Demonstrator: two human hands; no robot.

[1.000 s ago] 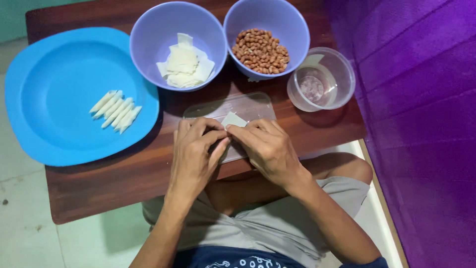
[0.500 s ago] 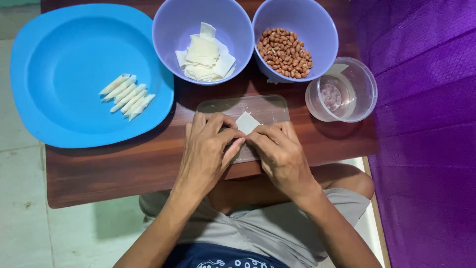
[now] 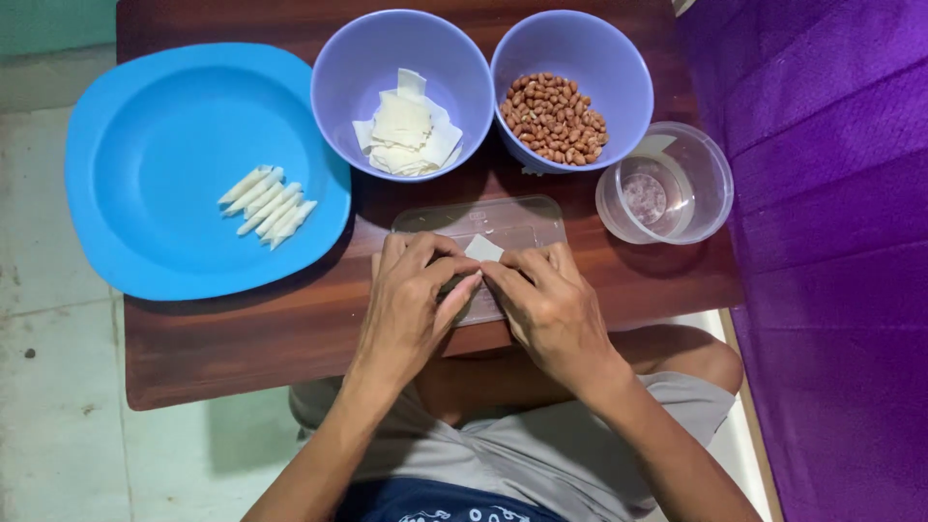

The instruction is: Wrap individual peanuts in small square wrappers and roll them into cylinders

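My left hand (image 3: 414, 295) and my right hand (image 3: 543, 300) meet fingertip to fingertip over a clear plastic lid (image 3: 512, 220) lying flat on the dark wooden table (image 3: 290, 329). Both pinch a small white dough wrapper (image 3: 482, 248), whose far corner pokes out between the fingers; the rest is hidden under them. Behind the lid stand a purple bowl (image 3: 360, 70) holding several white wrapper squares (image 3: 406, 130) and a second purple bowl (image 3: 599, 58) of brown peanuts (image 3: 553, 116).
A large blue plate (image 3: 164, 145) at the left carries several rolled white sticks (image 3: 269, 205). A clear round tub (image 3: 667, 184) with a little water stands at the right. Purple fabric (image 3: 831, 242) runs along the right side. Tiled floor (image 3: 48, 387) lies at the left.
The view has shifted slightly. My fingers have closed further over the wrapper, so less of its white corner shows than before. The bowls, plate and tub stay where they were on the table.
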